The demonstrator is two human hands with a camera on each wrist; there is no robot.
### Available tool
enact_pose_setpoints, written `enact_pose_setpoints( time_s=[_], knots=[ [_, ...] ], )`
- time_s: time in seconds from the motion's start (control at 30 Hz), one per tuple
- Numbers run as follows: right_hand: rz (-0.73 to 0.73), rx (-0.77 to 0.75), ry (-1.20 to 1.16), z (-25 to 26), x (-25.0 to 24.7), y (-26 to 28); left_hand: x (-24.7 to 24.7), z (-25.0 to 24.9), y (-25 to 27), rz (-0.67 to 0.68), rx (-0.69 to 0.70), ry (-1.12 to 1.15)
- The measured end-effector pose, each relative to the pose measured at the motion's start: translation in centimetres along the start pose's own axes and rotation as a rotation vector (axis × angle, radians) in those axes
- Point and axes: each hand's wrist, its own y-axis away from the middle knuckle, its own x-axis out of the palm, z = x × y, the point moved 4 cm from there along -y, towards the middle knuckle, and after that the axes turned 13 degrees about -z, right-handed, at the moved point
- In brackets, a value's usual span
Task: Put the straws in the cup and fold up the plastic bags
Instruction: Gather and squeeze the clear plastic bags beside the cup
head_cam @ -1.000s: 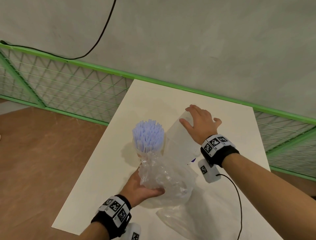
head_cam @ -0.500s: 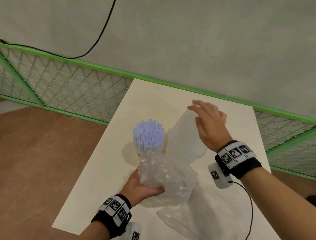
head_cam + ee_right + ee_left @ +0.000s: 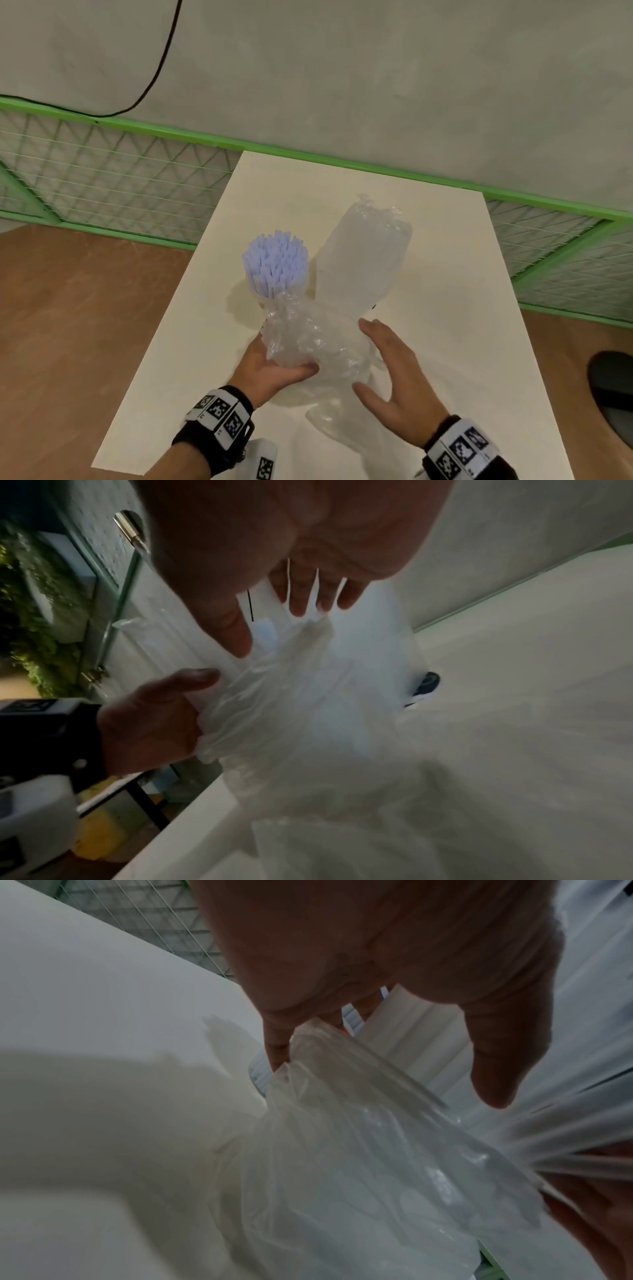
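Note:
A bundle of pale blue straws point(image 3: 274, 263) stands upright in a clear cup point(image 3: 256, 296) on the white table point(image 3: 445, 308). Just in front of it my left hand point(image 3: 270, 366) grips a crumpled clear plastic bag point(image 3: 308, 339), thumb on its near side; the left wrist view shows the bag point(image 3: 359, 1150) bunched between fingers and thumb. My right hand point(image 3: 387, 366) is spread with straight fingers at the bag's right side, holding nothing; in the right wrist view the bag point(image 3: 308, 696) lies under its fingertips. A milky bag point(image 3: 363, 263) stands puffed up behind. Another clear bag point(image 3: 329, 421) lies flat near me.
A green mesh fence point(image 3: 102, 178) runs behind and beside the table, with a grey wall and a black cable above. Brown floor shows on the left. A dark shoe point(image 3: 613, 387) sits on the floor at the right.
My right hand has let go of the milky bag's far end and drawn back towards me, down to the crumpled bag. The left hand has kept its grip in place.

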Motion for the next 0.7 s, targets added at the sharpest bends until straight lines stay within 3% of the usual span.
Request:
enact_pose_setpoints(
  time_s=[0.27, 0.7],
  knots=[
    [-0.273, -0.055, -0.085, 3.4, 1.7, -2.2, 0.0, 0.1, -0.1, 0.023, 0.065, -0.042],
    [-0.382, -0.114, -0.179, 3.6, 2.6, -3.6, -0.2, 0.8, -0.4, 0.029, 0.063, -0.022]
  ],
)
